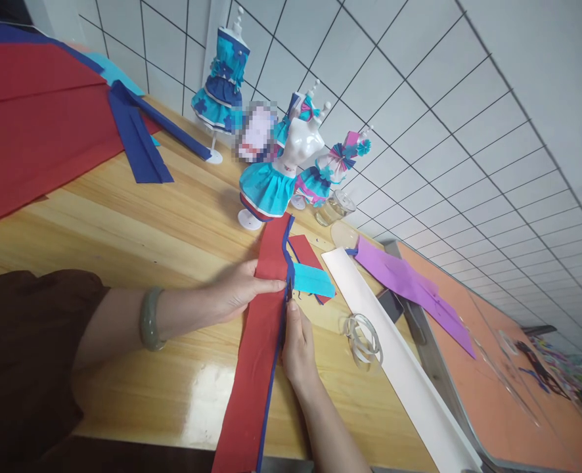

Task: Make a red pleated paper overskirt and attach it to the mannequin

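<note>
A long red crepe paper strip with a narrow dark blue edge runs up the wooden table from its front. My left hand pinches the strip, thumb on top near the blue edge and fingers beneath. On the other side, my right hand is closed around small scissors; their dark blades point away along the blue edge, close to my left thumb. The handles are mostly hidden in my palm. Just beyond the blades lie a turquoise paper piece and a smaller red piece.
Small dress forms in paper outfits, one with a turquoise skirt, stand at the back beside a glass jar. Red sheets and blue strips lie left. Rightward are clear tape rolls, a white strip and purple paper.
</note>
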### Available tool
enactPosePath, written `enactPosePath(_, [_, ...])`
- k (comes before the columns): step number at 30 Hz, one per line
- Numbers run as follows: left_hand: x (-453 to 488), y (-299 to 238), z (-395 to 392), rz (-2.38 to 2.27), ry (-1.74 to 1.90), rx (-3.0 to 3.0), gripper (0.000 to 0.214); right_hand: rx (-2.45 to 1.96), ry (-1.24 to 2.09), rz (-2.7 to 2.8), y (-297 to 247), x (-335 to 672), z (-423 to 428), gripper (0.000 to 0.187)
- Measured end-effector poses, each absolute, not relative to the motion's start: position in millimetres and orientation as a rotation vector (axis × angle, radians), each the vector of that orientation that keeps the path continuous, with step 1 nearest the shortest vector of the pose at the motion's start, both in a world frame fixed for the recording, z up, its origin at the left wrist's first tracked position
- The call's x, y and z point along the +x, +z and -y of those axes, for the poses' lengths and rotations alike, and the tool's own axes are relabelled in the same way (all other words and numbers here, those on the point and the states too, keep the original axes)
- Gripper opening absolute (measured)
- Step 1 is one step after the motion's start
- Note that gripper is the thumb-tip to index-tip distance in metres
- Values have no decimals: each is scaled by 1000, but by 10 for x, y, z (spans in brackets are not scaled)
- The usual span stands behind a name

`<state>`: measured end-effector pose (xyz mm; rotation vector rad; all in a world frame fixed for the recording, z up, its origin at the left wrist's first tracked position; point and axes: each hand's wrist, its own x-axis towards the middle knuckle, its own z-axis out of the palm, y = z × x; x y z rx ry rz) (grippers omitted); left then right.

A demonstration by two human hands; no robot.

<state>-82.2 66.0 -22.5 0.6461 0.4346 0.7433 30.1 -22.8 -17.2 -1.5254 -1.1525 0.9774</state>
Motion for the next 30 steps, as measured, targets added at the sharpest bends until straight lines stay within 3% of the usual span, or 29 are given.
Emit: enactPosePath(30, [-819, -206, -653, -421, 776, 674, 41, -1609, 868, 1194, -208, 336, 228, 44])
